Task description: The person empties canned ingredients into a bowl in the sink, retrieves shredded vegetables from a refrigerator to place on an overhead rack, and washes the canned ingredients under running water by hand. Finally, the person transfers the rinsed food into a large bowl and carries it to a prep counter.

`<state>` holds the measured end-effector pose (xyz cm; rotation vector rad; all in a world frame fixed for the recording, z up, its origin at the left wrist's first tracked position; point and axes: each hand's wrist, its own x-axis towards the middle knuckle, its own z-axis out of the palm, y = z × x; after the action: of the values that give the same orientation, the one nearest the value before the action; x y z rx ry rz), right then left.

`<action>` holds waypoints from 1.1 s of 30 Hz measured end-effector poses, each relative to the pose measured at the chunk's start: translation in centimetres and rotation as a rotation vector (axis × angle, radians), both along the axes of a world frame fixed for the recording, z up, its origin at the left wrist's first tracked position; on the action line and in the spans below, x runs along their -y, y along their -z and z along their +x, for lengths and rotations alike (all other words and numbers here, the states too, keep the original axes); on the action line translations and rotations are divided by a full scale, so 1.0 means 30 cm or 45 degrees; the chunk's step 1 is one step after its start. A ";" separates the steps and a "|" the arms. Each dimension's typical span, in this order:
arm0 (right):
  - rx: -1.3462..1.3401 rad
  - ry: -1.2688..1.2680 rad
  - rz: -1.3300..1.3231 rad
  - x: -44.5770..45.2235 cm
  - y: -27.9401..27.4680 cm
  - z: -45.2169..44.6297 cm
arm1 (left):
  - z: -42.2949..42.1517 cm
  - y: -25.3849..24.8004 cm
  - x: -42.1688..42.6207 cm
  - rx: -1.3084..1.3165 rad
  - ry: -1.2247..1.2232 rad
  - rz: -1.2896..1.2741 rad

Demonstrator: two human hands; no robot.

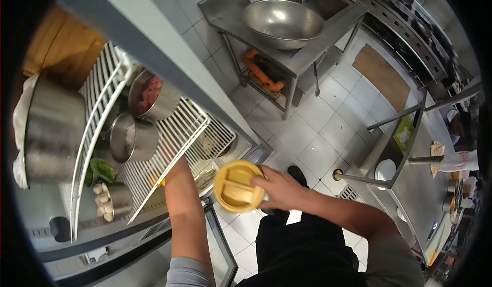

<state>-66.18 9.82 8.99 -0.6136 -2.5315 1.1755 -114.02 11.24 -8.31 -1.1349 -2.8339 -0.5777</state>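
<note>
My right hand (279, 187) is closed on the rim of a yellow divided lid (239, 186), held just outside an open fridge. My left forearm reaches between the white wire shelves (169, 156); the hand itself is hidden there, and what it holds cannot be seen. On the shelf left of that arm are a steel pot with red contents (150, 95), a second steel pot (133, 137), green leaves (102, 169) and a small steel container of pale round pieces (111, 201). A bit of something orange shows beside the forearm.
A large steel pot (56, 131) stands at the far left. Ahead, a steel sink table (225, 18) bears a wide steel bowl (283, 23). On the right is a steel worktable (423, 184) with a white plate (385, 172). Brown cardboard (382, 77) lies on the tiled floor.
</note>
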 end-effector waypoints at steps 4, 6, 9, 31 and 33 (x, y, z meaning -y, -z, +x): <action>0.162 0.078 -0.128 0.073 -0.006 0.233 | -0.005 0.035 -0.057 0.012 -0.036 -0.017; 0.226 0.118 -0.146 0.090 0.002 0.326 | 0.010 0.041 -0.079 0.013 -0.035 -0.002; 0.274 0.179 -0.237 0.090 0.019 0.413 | 0.065 0.043 -0.110 -0.006 -0.009 0.042; 0.273 0.048 -0.272 -0.014 -0.011 0.289 | 0.515 -0.068 -0.305 0.117 0.030 0.430; 0.277 0.010 -0.272 -0.029 -0.017 0.288 | 0.505 -0.089 -0.268 -0.135 0.069 0.463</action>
<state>-57.55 10.68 9.51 -0.8437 -2.5928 1.4618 -98.88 19.28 -5.65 -1.1352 -2.4785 -0.9569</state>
